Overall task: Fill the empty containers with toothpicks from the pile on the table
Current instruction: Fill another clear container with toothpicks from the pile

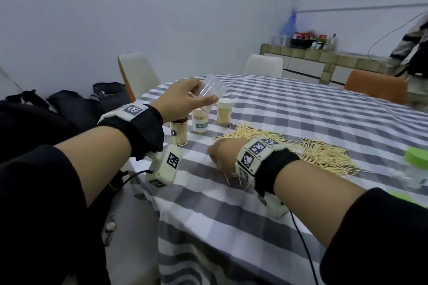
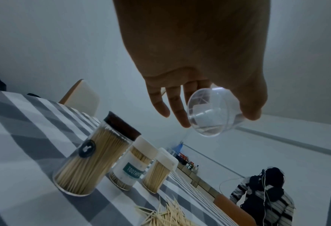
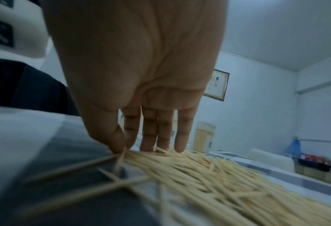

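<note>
Three filled jars [image 1: 200, 120] are standing in a row just beyond the toothpick pile [image 1: 301, 148], blocking the far-left way past it. My left grip [image 1: 183, 97] is hanging above those jars, holding a clear container [image 1: 212, 89]. My right grip [image 1: 223, 154] is lying on the pile's near-left edge. Right of the pile, a green lid [image 1: 416, 157] is crowding the surface [image 1: 301, 109]. Beyond the jars the surface is lying bare.

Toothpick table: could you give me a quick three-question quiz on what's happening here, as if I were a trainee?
1. True or false: the cup in the left hand already holds toothpicks.
2. How many filled jars stand on the table?
3. What do the right hand's fingers touch: (a) the pile, (b) a jar, (c) the cup?

Key: 1 false, it looks empty; 2 three; 3 (a).
</note>
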